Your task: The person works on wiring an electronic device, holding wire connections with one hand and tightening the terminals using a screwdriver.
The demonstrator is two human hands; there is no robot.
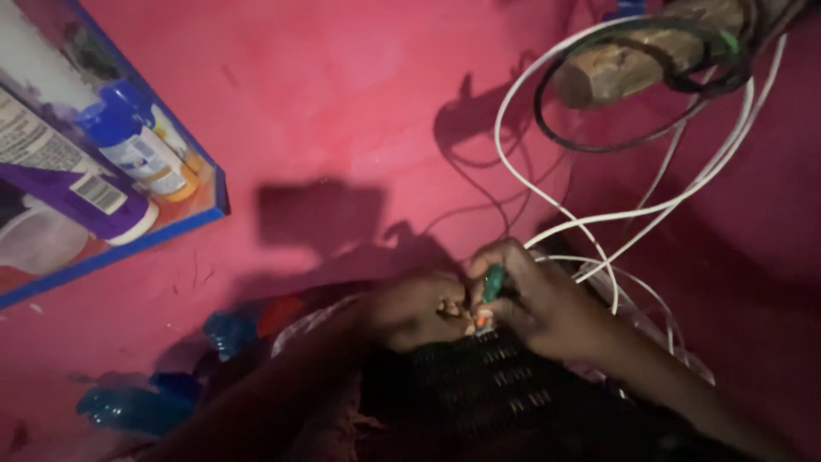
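Head view, dim: right hand (547,304) pinching green-handled tool (493,282), tip hidden; left hand (419,310) curled on small unclear parts (451,306) over dark vented casing (500,381); white cables (599,218) right.

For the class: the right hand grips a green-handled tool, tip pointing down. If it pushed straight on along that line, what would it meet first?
Probably the dark slotted casing directly beneath the right hand and its green-handled tool, beside the left hand. Depth is unclear in this dim picture.

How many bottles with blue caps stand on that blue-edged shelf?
1 that I can make out: the blue-capped bottle stands on the blue-edged shelf at upper left, beside a purple container. Others may be hidden behind it or out of frame.
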